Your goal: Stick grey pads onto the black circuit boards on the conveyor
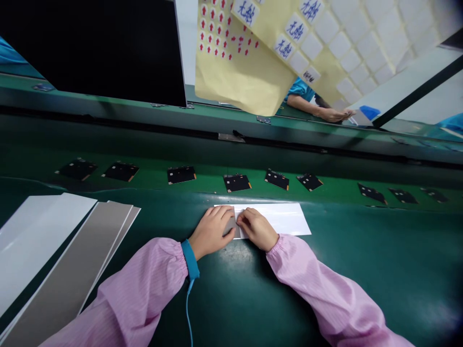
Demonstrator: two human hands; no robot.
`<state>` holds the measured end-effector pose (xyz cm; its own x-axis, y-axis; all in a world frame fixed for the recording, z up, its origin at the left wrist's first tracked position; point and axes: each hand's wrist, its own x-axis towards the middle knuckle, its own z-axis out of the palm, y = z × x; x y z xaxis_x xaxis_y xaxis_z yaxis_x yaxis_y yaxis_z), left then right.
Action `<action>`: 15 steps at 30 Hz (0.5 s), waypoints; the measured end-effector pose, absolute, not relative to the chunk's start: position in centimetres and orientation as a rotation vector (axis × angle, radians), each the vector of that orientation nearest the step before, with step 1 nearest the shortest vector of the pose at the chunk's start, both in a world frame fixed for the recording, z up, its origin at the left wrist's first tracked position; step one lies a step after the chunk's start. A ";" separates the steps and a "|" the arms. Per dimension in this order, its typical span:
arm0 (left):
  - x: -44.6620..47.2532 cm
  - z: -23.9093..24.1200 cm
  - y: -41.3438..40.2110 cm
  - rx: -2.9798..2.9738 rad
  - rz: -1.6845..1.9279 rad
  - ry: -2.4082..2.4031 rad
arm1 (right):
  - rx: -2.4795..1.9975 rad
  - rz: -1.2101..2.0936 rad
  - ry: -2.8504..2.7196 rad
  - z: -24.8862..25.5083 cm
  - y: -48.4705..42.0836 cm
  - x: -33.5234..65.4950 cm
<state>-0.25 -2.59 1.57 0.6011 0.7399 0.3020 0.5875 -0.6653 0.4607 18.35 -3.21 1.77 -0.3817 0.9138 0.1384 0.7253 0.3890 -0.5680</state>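
A narrow white strip (289,219) lies crosswise on the dark green worktop in front of me. At its left end is a small grey piece (232,222). My left hand (210,233) rests over that grey piece, fingers extended and thumb apart, with a blue wrist strap (190,259) and cord at the wrist. Just to the right, my right hand (258,229) pinches with thumb and fingertips along the edge where grey meets white. Whatever sits in that pinch is too small and covered to make out.
Long grey sheets (72,260) and white sheets (39,231) lie at left. Several thin black boards (181,175) sit along the green belt (206,185) beyond the worktop. Yellow sticker sheets (238,82) and a black panel (119,48) hang above. Another person's hand (333,114) shows across the line.
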 end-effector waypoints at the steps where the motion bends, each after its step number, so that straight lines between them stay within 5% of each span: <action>1: -0.3 1.6 -2.6 2.514 0.687 1.079 | -1.386 0.604 -2.212 1.9 -3.0 18.5; 15: -0.3 1.6 -2.4 2.486 0.695 1.068 | -1.525 0.599 -2.343 2.6 12.5 22.8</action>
